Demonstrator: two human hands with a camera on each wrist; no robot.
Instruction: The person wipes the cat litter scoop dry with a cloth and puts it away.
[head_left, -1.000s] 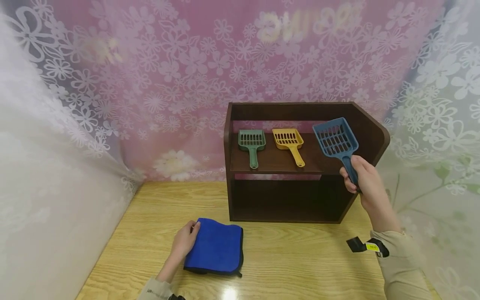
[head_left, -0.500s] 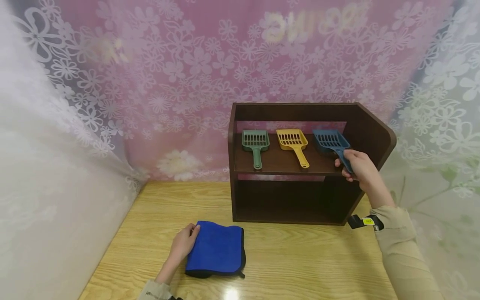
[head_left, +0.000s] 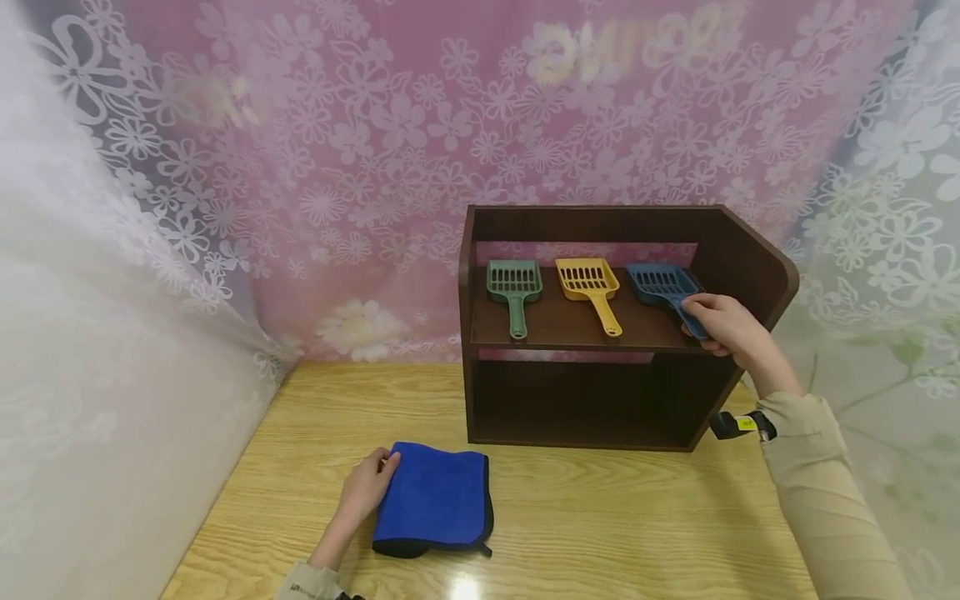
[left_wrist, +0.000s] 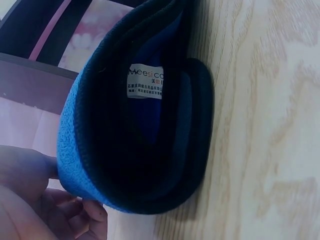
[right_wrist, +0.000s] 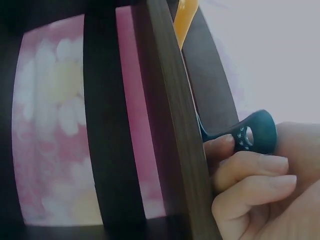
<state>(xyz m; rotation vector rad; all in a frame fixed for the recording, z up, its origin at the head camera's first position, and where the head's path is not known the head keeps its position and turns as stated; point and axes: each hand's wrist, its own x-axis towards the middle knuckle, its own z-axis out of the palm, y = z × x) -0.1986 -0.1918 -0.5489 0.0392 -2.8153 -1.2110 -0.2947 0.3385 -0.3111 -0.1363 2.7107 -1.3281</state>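
Observation:
On the upper shelf's right side lies a blue slotted litter scoop, its handle pinched by my right hand. In the right wrist view the scoop's handle end pokes out past the shelf edge, among my curled fingers. A yellow litter scoop and a green litter scoop lie to its left, handles toward me. My left hand grips the left edge of a folded blue cloth on the table. The left wrist view shows the cloth's dark-edged folds and a white label inside.
The dark brown two-tier shelf stands on the wooden table, its right side panel close to my right hand. A pink floral curtain hangs behind, with pale curtains at the sides.
The blue scoop has come down from above the shelf and now lies on the upper tier beside the yellow one. My left hand stays on the cloth.

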